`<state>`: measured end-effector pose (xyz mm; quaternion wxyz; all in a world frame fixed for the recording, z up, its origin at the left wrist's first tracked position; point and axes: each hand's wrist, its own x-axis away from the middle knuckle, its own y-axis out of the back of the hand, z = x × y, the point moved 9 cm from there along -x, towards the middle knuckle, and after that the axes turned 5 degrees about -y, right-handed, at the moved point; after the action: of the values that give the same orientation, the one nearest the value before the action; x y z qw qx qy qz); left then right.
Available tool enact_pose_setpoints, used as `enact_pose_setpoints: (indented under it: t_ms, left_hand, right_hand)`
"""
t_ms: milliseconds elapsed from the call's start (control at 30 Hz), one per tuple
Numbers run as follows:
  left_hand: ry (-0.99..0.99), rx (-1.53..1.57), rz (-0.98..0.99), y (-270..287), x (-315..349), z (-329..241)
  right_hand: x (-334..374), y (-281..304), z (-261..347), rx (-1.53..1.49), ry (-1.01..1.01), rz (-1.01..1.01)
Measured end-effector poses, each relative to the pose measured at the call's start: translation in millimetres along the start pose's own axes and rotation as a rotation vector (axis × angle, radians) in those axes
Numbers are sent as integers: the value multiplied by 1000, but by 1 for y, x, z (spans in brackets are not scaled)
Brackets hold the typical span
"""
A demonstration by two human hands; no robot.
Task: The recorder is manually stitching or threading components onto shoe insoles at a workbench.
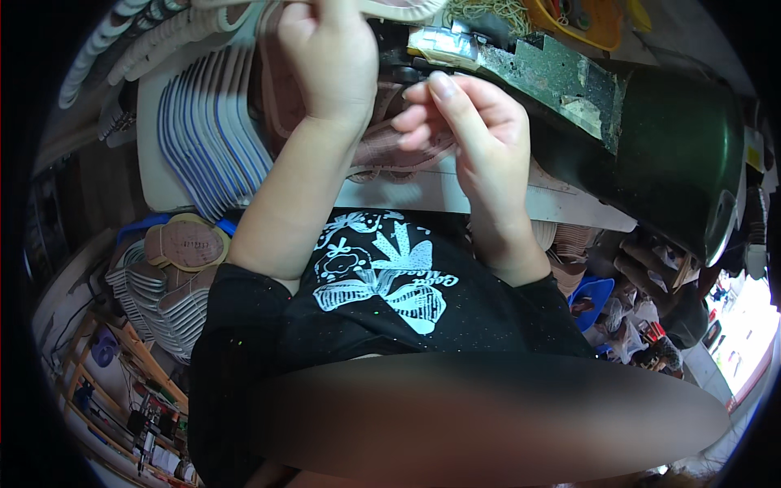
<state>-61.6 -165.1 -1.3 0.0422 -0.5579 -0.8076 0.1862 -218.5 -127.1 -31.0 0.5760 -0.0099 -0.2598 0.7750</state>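
Hands meet over a pinkish shoe insole [390,150] at the far edge of a white work table [163,175], right under the head of a dark green sewing machine [675,154] that runs off to the right. The left hand [329,61] lies flat and pressed down on the far left part of the insole, fingers folded over it near the top of the view, so how tightly it grips I cannot tell. The right hand [472,126] sits just right of it, fingers curled in, thumb and forefinger nearly closed on something fine near the insole's edge; whether it is thread or the rim itself is too small to make out. The insole's long axis runs roughly left to right beneath both hands, its scalloped near edge showing between them, and the right hand is the nearer one to the machine's needle area. To the left a fanned row of blue-edged soles [207,126] lies on the table, with pale soles [138,41] arched beyond it. Lower left, off the table, more stacked insoles [183,244] rest by a blue bin; a cluttered shelf stands below
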Motion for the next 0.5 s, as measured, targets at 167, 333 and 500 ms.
enact_pose_setpoints:
  t_ms: [167, 333, 500]
  left_hand:
    - [-175, 215, -283, 28, 11, -2]
    - [-96, 387, 4, 17, 43, -24]
    - [-57, 192, 123, 55, 81, -21]
  right_hand:
    - [29, 2, 4, 96, 74, 38]
    - [51, -25, 6, 199, 91, 119]
    - [69, -59, 1, 167, 166, 245]
